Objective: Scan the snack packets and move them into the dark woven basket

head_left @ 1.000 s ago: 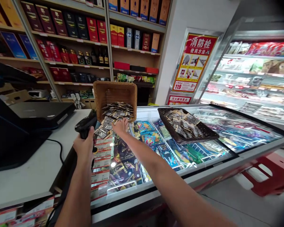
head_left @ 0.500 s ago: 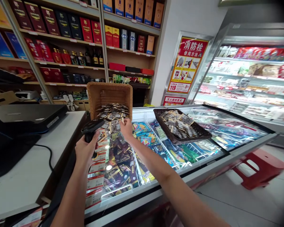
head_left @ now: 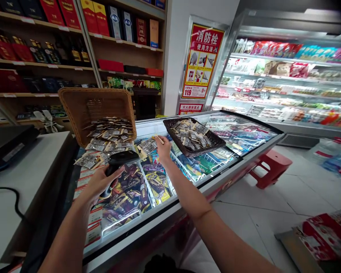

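Note:
My left hand (head_left: 98, 184) is closed round the handle of a black handheld barcode scanner (head_left: 123, 157), whose head points to the right above the freezer glass. Between the thumb and fingers of my right hand (head_left: 163, 149) is a small clear-and-tan snack packet (head_left: 147, 147), held by its edge. It hangs between the two baskets, right of the scanner head. A tan wicker basket (head_left: 71, 110) lies tipped toward me, with a heap of similar packets (head_left: 112, 129) spilling from its mouth. More of these packets lie in a dark brown wicker tray (head_left: 197, 152) to the right.
Both baskets rest on a glass-topped freezer (head_left: 147, 218) full of wrapped ice creams. A counter (head_left: 45, 159) with a black device stands at left. Shelves of boxes (head_left: 127, 45) rise behind; a red stool (head_left: 269, 168) stands on the floor at right.
My right hand has drawn the packet away from the tan basket's heap, toward the dark tray. The scanner stays in my left hand. My view has turned to the right.

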